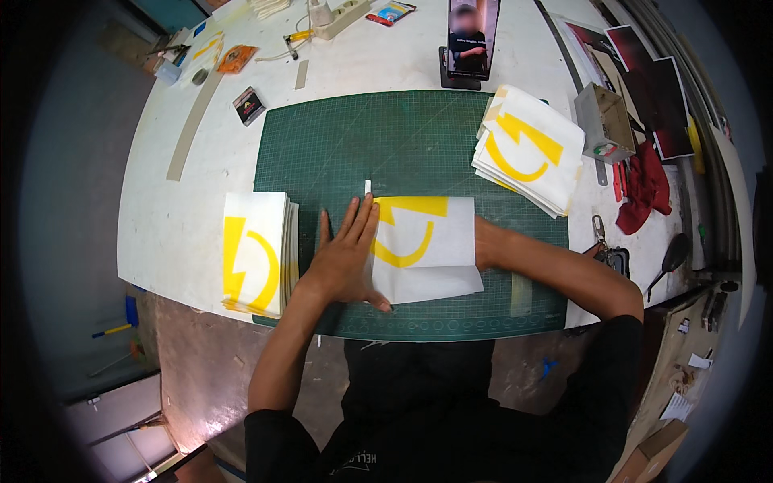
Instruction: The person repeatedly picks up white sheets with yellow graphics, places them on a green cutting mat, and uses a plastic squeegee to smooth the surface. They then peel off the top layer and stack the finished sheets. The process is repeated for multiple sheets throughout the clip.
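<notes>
A white paper-like sheet or bag (427,249) with yellow printed shapes lies on the green cutting mat (346,137), a crease running across its lower part. My left hand (342,253) rests flat along its left edge, fingers stretched and apart, thumb at the lower corner. From the right my forearm (535,253) reaches to the sheet's right edge; the right hand is out of sight there, inside or beneath it. To the left is a stack of similar printed pieces (262,253). Another stack (531,141) lies at the mat's upper right. A small white strip (368,187) sits just above my left fingertips.
A phone on a stand (469,48) stands behind the mat. On the right are a metal box (604,121), red cloth (646,189) and keys (598,228). A small dark box (249,105), an orange packet (237,59) and a power strip (342,18) lie farther back.
</notes>
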A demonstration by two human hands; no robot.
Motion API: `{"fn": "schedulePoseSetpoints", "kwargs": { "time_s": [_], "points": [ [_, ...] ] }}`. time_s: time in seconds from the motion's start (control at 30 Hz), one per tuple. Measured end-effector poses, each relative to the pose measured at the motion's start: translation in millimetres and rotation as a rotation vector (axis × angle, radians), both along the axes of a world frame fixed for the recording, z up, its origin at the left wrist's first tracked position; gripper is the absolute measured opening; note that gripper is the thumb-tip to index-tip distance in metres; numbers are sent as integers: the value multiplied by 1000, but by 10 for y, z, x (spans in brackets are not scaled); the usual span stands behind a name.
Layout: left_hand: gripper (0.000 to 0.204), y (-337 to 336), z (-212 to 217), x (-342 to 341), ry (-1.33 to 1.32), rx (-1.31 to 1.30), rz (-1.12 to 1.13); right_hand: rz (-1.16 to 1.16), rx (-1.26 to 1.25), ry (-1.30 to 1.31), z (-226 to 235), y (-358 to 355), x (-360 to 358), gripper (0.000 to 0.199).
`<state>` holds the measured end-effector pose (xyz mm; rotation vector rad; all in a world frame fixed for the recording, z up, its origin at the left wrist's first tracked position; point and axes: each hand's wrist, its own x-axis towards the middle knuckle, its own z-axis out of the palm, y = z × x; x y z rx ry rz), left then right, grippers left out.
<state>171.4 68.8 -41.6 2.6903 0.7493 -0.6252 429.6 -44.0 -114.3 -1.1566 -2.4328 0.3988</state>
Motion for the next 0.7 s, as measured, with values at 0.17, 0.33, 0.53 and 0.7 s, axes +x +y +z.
{"fn": "schedulePoseSetpoints", "kwargs": {
  "time_s": [0.17,0.33,0.53,0.7],
  "points": [
    [182,6,4,31,2,5,-11,-7,-407,403,-220,59,-143,49],
    [182,11,-6,-33,-26,-2,-14,-22,-100,95,-122,89,-158,45],
    [180,21,-32,12,-53,4,-28,-174,-1495,1924,-197,42,-218,44],
    [179,-10,10,9,-20,32,-27,-172,-919,1106,-73,1,-170,46]
  ]
}}
